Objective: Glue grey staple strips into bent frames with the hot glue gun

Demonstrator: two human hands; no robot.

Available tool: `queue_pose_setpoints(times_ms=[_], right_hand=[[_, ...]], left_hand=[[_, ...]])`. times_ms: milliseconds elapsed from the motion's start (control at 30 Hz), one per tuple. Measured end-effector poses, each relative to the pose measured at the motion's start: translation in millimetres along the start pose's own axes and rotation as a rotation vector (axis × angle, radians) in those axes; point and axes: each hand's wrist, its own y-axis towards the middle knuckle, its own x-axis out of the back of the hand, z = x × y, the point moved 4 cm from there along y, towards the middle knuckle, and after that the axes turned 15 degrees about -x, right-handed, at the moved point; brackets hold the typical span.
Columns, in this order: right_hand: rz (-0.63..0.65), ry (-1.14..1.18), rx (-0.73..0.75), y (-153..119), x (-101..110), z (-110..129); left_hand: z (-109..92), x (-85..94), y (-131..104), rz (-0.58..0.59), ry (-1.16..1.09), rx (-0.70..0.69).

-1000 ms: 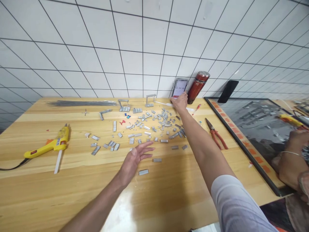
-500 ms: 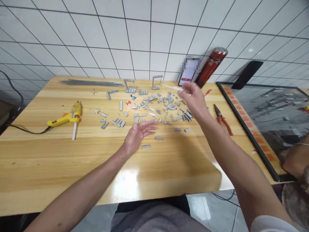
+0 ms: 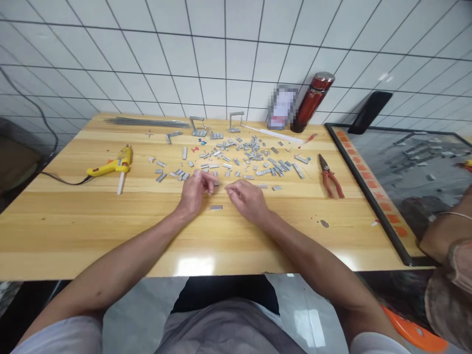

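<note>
Grey staple blocks (image 3: 254,147) lie scattered over the middle of the wooden table. My left hand (image 3: 195,191) is at their near edge with its fingers curled beside a small grey block (image 3: 216,184); whether it grips that block is unclear. My right hand (image 3: 248,199) is just to the right, fingers pressed together, and anything between them is too small to make out. One loose block (image 3: 216,207) lies nearer the front, between the hands. Two small upright frames of grey blocks, the left one (image 3: 198,126) and the right one (image 3: 236,122), stand at the back.
A yellow glue gun (image 3: 110,167) lies left, thin metal rods (image 3: 147,123) behind it. Red-handled pliers (image 3: 330,179), a white strip (image 3: 275,134), a phone (image 3: 282,108) and a red flask (image 3: 313,102) are at the right. Another person's arm (image 3: 448,228) shows at the far right.
My right hand has come down from the white strip, which now lies on the table, to the front beside my left hand. My left hand's fingers have curled, and the view has shifted slightly.
</note>
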Motion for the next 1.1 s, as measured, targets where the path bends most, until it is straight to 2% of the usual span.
queue_pose_setpoints(times_ms=[100,267,333,500,700,833,933,1033,1100], right_hand=[[-0.082,0.037,-0.065,4.1,17.3,-11.4],[-0.159,0.037,-0.197,11.8,34.9,-30.2],[-0.120,-0.001,-0.196,13.0,32.9,-31.8],[0.136,-0.177,-0.037,8.6,14.5,-27.2],[0.196,-0.442,-0.008,1.7,2.6,-27.2],[0.196,-0.472,-0.011,1.0,-2.4,-26.5],[0.186,-0.459,0.002,1.6,-2.9,-25.4],[0.153,-0.406,0.025,0.0,0.4,-24.9],[0.126,-0.362,0.037,-0.4,2.7,-28.6]], left_hand=[[-1.4,3.3,0.3,-0.018,0.116,-0.035],[1.5,8.5,2.3,-0.045,0.133,-0.025],[2.6,8.7,1.6,-0.056,0.152,-0.020],[-2.5,3.4,-1.2,-0.079,0.215,-0.053],[-17.9,-4.1,9.3,-0.107,0.168,-0.018],[-24.7,-9.8,10.6,0.030,0.190,0.049],[-32.3,-7.8,2.9,0.190,0.328,0.013],[-45.8,3.7,-6.8,0.351,0.499,-0.058],[-57.0,21.4,-7.3,0.404,0.613,-0.113]])
